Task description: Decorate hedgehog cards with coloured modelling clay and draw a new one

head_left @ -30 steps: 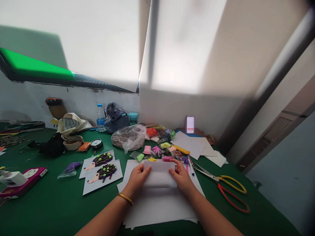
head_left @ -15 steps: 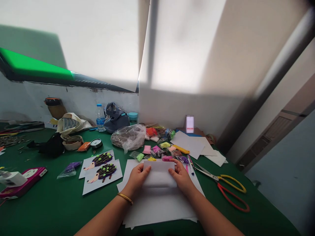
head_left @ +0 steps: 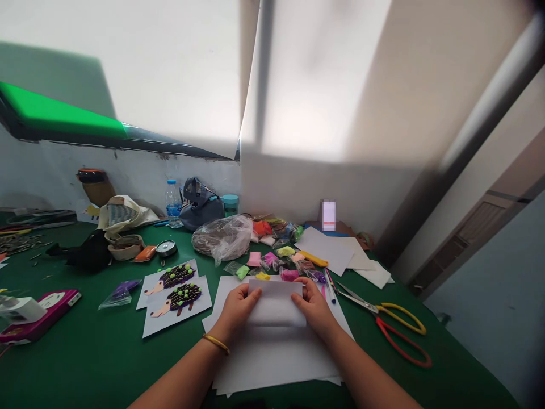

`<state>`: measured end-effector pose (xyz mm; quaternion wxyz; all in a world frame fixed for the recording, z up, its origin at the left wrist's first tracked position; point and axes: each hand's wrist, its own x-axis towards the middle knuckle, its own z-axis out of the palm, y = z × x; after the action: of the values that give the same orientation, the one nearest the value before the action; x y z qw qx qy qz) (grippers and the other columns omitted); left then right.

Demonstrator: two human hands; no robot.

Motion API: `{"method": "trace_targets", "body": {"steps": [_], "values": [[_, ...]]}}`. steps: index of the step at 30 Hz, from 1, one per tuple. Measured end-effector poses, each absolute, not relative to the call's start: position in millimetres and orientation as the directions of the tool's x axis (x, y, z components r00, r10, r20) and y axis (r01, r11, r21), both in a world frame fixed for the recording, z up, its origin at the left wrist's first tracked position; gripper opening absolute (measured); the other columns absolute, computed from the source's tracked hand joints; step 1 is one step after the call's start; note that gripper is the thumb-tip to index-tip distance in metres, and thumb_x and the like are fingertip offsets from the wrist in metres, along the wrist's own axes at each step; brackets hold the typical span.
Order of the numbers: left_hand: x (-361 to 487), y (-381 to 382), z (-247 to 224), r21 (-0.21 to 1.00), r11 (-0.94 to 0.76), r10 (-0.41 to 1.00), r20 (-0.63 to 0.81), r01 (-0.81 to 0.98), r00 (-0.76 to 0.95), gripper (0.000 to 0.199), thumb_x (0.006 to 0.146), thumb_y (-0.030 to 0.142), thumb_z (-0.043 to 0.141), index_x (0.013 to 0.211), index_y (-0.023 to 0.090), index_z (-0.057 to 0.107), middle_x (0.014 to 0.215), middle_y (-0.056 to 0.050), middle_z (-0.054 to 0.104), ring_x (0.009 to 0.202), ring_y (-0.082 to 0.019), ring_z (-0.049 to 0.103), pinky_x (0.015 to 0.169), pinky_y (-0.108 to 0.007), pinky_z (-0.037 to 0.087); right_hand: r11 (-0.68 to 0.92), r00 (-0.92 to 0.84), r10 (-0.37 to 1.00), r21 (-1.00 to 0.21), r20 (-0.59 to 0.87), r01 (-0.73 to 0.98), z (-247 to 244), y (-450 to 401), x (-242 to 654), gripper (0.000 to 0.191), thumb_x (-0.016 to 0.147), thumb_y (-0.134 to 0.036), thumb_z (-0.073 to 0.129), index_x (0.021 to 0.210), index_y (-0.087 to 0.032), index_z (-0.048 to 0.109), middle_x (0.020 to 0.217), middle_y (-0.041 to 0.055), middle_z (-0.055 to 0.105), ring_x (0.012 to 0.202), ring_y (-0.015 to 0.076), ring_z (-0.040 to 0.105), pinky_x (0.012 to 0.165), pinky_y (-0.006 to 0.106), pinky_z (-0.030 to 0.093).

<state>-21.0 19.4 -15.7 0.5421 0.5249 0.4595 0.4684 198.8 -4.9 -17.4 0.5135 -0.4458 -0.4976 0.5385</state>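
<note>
Forearms [head_left: 181, 366] angled inward from the green table's [head_left: 85, 369] near edge, the left hand [head_left: 236, 308] and right hand [head_left: 315, 305] pinch a small white sheet [head_left: 276, 304] by opposite side edges, above the paper stack [head_left: 276, 363], while the far-edge bottle's [head_left: 174, 196] blue label [head_left: 174, 210] is unreadable.

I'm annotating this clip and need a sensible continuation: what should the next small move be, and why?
Probably lower the small white sheet and lay it flat on the larger white sheets. The left hand and right hand grip its opposite sides, and the larger sheets spread out beneath, with a broad bare part toward the person.
</note>
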Motion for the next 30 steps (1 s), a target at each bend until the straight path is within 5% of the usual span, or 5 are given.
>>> {"method": "trace_targets", "body": {"steps": [7, 12, 23, 27, 30], "values": [[-23, 21, -16, 1.000, 0.027, 0.986, -0.028, 0.005, 0.167, 0.049, 0.061, 0.060, 0.075, 0.074, 0.014, 0.069, 0.066, -0.001, 0.063, 0.057, -0.014, 0.051, 0.049, -0.022, 0.036, 0.012, -0.105, 0.994, -0.999, 0.017, -0.051, -9, -3, 210, 0.038, 0.071, -0.039, 0.073, 0.100, -0.023, 0.055, 0.086, 0.0002, 0.063, 0.076, 0.0181, 0.059, 0.066, 0.028, 0.046], [-21, 18, -16, 0.997, 0.079, 0.949, -0.080, 0.016, 0.306, 0.052, 0.061, 0.061, 0.075, 0.081, 0.013, 0.070, 0.071, -0.003, 0.066, 0.061, -0.016, 0.055, 0.053, -0.023, 0.040, 0.051, -0.234, 0.972, -0.987, 0.014, 0.151, 6, 5, 225, 0.024, 0.073, -0.035, 0.071, 0.091, -0.020, 0.064, 0.088, 0.0016, 0.064, 0.082, 0.0175, 0.058, 0.072, 0.028, 0.044], [-20, 13, -7, 0.994, 0.032, 0.931, -0.067, 0.102, 0.358, 0.044, 0.062, 0.056, 0.077, 0.072, 0.014, 0.069, 0.066, -0.001, 0.064, 0.060, -0.016, 0.053, 0.052, -0.023, 0.036, 0.230, -0.492, 0.861, -0.765, -0.128, 0.602, 31, 17, 207, 0.014, 0.079, -0.031, 0.062, 0.074, -0.019, 0.065, 0.070, -0.0019, 0.060, 0.065, 0.0135, 0.052, 0.057, 0.024, 0.034], [-20, 12, -4, 0.981, 0.112, 0.956, -0.062, -0.161, 0.288, 0.044, 0.066, 0.055, 0.077, 0.085, 0.016, 0.069, 0.078, -0.003, 0.067, 0.068, -0.016, 0.059, 0.060, -0.023, 0.043, 0.191, -0.400, 0.915, -0.810, -0.058, 0.555, 26, 16, 207, 0.015, 0.079, -0.032, 0.062, 0.071, -0.019, 0.062, 0.070, -0.0015, 0.058, 0.066, 0.0139, 0.051, 0.057, 0.024, 0.033], [-18, 8, 1, 0.869, 0.193, 0.959, -0.069, -0.456, 0.275, 0.049, 0.074, 0.056, 0.071, 0.108, 0.022, 0.063, 0.097, -0.004, 0.068, 0.082, -0.017, 0.064, 0.071, -0.026, 0.049, 0.064, -0.226, 0.974, -0.935, -0.017, 0.347, 17, 12, 205, 0.024, 0.079, -0.043, 0.064, 0.077, -0.019, 0.062, 0.073, -0.0002, 0.060, 0.066, 0.0153, 0.052, 0.056, 0.025, 0.036]]}}
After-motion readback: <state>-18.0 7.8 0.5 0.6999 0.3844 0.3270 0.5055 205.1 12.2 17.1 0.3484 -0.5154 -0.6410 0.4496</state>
